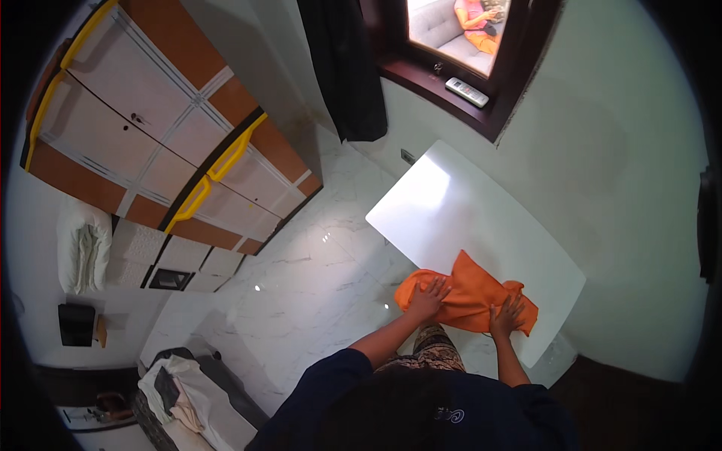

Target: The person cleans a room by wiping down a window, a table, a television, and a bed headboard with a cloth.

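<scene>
An orange cloth, perhaps a garment, lies spread with a few creases over the near edge of a white table. One pointed corner of it reaches toward the middle of the tabletop. My left hand rests flat on the cloth's left part, fingers apart. On the right part, near a bunched fold, my right hand presses down with its fingers spread. Neither hand grips the fabric. Whatever lies under the cloth is hidden.
A window sill holds a white remote control; a seated person shows beyond the glass. A black curtain hangs beside it. Leftward stand a cabinet with yellow handles and a clothes-covered piece of furniture.
</scene>
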### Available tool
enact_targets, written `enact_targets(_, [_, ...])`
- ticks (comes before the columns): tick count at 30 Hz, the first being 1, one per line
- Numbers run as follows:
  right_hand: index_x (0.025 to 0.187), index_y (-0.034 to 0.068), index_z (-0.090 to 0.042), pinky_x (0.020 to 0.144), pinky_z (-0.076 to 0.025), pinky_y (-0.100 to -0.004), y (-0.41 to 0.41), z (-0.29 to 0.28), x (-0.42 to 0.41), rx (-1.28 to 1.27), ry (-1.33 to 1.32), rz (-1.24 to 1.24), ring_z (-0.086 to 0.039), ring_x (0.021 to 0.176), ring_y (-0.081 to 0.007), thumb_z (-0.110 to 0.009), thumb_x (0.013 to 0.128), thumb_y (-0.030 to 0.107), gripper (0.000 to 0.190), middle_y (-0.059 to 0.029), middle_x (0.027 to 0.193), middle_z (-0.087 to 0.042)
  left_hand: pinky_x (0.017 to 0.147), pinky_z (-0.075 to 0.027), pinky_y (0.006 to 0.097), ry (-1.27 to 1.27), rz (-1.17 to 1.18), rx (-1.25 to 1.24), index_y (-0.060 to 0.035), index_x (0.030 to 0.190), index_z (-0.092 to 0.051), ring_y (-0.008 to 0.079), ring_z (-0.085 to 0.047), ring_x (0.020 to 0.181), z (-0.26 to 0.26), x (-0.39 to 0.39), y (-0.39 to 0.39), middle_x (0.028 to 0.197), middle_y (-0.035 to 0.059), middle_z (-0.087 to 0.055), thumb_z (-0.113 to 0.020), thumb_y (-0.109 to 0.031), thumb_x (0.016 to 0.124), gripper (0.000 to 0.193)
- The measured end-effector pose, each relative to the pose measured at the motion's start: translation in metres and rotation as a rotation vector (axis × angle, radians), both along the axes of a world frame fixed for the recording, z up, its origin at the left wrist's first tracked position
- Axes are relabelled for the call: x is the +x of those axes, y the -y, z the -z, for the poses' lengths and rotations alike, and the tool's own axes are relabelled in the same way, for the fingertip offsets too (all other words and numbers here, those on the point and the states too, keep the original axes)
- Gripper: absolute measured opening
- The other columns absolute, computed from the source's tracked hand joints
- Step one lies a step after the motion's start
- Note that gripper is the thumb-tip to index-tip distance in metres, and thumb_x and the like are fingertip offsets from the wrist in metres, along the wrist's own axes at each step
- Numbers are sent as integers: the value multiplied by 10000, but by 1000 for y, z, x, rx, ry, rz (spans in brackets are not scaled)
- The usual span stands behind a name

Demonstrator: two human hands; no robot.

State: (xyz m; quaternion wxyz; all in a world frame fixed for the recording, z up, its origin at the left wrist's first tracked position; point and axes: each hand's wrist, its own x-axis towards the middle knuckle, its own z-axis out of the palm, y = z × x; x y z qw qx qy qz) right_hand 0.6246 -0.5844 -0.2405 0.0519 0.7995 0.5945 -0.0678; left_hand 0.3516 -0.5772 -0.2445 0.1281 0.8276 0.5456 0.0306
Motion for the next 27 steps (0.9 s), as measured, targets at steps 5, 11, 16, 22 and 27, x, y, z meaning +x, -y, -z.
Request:
enact_targets(5, [1418, 159, -166, 929, -78, -715, 31, -32, -33, -95, -111, -73, 11, 1360, -358, -434, 835, 553, 753, -88, 1494, -9, 915, -341, 548, 305, -66, -479, -144, 1213, -471, 292, -510, 1101, -13, -26, 49, 1164, 124, -545, -435, -332, 888, 378])
enact_targets(11, [1423, 199, -148, 922, -52, -727, 67, -19, -5, -127, -189, -54, 27, 1359, -356, -419, 850, 535, 717, -60, 1497, 18, 772, -450, 373, 1153, -92, -1159, -10, 1116, -512, 241, -585, 890, 13, 5, 128, 1008, 180, -602, -561, -334, 831, 434])
enact_targets(16, [1421, 220, -160, 921, -34, -727, 49, -8, -2, -124, -186, 141, 31, 1363, -343, -432, 831, 561, 734, -35, 1499, 8, 723, -461, 327, 928, -5, -1138, -20, 1101, -515, 197, -591, 862, -22, -18, 92, 948, 146, -611, -601, -301, 803, 418])
enact_targets(22, [1409, 218, -192, 920, -34, -728, -45, 12, -12, 152, -159, 300, -17, 1362, -332, -550, 738, 567, 837, -22, 1499, -28, 578, -466, 326, 722, -189, -1022, -37, 997, -537, 188, -608, 644, -57, -42, -8, 701, 105, -607, -585, -300, 813, 325])
enact_targets(27, [1373, 164, -265, 1001, -78, -647, -159, -22, -71, 123, -201, 133, -105, 1344, -353, -650, 675, 469, 853, -62, 1477, -138, 571, -464, 329, 710, -226, -773, -32, 963, -524, 188, -609, 621, -68, -85, -70, 676, 107, -599, -553, -295, 846, 289])
